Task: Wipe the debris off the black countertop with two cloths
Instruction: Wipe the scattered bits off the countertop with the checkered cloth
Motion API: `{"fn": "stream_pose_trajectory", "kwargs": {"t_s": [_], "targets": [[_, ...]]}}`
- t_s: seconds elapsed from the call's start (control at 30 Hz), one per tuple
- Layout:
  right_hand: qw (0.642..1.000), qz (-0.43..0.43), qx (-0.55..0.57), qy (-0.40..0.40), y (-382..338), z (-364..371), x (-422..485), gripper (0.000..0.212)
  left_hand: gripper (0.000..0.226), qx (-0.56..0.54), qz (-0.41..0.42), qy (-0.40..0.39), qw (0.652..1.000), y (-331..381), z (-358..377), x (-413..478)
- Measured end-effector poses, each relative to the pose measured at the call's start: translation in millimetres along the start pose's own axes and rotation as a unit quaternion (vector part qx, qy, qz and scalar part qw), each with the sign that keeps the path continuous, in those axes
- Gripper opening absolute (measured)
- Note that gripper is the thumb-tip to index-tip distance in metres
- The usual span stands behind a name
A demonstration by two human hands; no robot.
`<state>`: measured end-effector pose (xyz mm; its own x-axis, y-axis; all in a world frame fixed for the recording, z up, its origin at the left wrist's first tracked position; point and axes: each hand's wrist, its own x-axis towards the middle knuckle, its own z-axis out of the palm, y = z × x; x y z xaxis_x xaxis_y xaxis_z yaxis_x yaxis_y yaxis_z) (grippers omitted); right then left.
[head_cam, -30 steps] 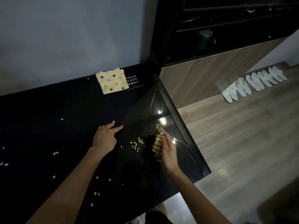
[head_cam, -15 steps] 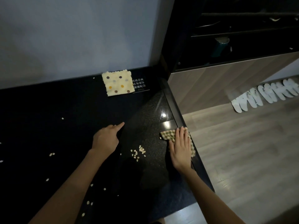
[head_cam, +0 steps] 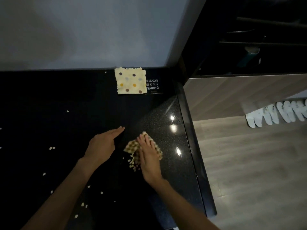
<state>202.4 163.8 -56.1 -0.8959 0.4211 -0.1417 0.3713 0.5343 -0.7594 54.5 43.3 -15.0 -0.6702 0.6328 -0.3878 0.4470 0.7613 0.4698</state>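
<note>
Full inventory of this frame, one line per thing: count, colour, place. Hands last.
countertop: one, black, glossy, fills the left and centre
checked cloth: one, tan and dark check, on the countertop under the right hand
dotted cloth: one, pale yellow with coloured dots, flat by the back wall
debris pile: one cluster, pale bits, just below the checked cloth
scattered debris: many pale bits, across the left and near countertop
sign: one, black with white characters, right of the dotted cloth
slippers: several, white, in a row on the floor, right
left hand: bare, flat on the countertop, empty
right hand: bare, fingers flat, pressing the checked cloth
</note>
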Motion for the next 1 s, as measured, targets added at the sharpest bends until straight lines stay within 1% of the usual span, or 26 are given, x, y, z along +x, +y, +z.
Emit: {"fn": "stream_pose_trajectory", "kwargs": {"t_s": [0.03, 0.07, 0.1, 0.13, 0.2, 0.27, 0.33, 0.4, 0.47, 0.5, 0.57, 0.63, 0.73, 0.87, 1.0], "targets": [[0.996, 0.033, 0.068, 0.044, -4.2, -4.4, 1.0, 0.036, 0.062, -0.025, -0.004, -0.01, 1.0, -3.0, -2.8, -0.3], [0.985, 0.067, 0.117, 0.106, -6.1, -14.1, 4.4, 0.03, 0.061, -0.046, -0.003, -0.011, 0.999, -5.6, -4.9, -0.6], [0.971, 0.091, 0.141, 0.171, -8.6, -28.9, 9.5, 0.026, 0.059, -0.056, 0.002, -0.003, 0.998, -6.6, -6.4, -0.8], [0.959, 0.104, 0.141, 0.222, -8.3, -46.4, 15.9, 0.026, 0.058, -0.057, 0.005, 0.008, 0.998, -6.8, -7.0, -0.8], [0.947, 0.105, 0.132, 0.274, -7.4, -86.2, 32.1, 0.028, 0.056, -0.051, -0.002, 0.024, 0.998, -4.2, -7.5, 1.9], [0.948, 0.076, 0.112, 0.288, -1.0, -123.0, 50.7, 0.031, 0.056, -0.037, -0.013, 0.021, 0.999, 1.6, -7.3, 6.8], [0.963, 0.043, 0.072, 0.257, 16.6, -145.0, 71.8, 0.035, 0.056, -0.011, -0.02, 0.023, 0.999, 8.1, -4.9, 12.7], [0.984, 0.024, 0.015, 0.175, 45.2, -145.6, 96.6, 0.039, 0.057, 0.011, -0.035, 0.024, 0.999, 14.2, -2.4, 19.6], [0.992, 0.025, -0.086, 0.09, 74.7, -132.0, 119.1, 0.042, 0.058, 0.028, -0.05, 0.023, 0.998, 18.0, -1.3, 25.7], [0.988, 0.016, -0.139, 0.068, 84.0, -124.6, 128.5, 0.044, 0.058, 0.041, -0.049, 0.028, 0.998, 18.6, -0.6, 27.9], [0.979, -0.01, -0.193, 0.061, 93.2, -116.1, 149.2, 0.047, 0.058, 0.074, -0.025, 0.06, 0.995, 17.1, 2.1, 31.0], [0.977, -0.026, -0.203, 0.061, 93.3, -116.4, 178.7, 0.048, 0.058, 0.092, -0.01, 0.093, 0.991, 13.7, 4.8, 34.3], [0.973, -0.041, -0.221, 0.044, 88.0, -123.2, 236.5, 0.048, 0.06, 0.108, -0.02, 0.1, 0.989, 10.4, 6.1, 39.8], [0.97, -0.015, -0.238, 0.037, 83.4, -129.9, 304.8, 0.05, 0.064, 0.114, -0.001, 0.11, 0.987, 5.3, 9.3, 39.7], [0.972, 0.001, -0.233, 0.026, 86.2, -133.5, 314.4, 0.051, 0.064, 0.111, 0.006, 0.111, 0.988, 1.9, 8.9, 36.8]]}}
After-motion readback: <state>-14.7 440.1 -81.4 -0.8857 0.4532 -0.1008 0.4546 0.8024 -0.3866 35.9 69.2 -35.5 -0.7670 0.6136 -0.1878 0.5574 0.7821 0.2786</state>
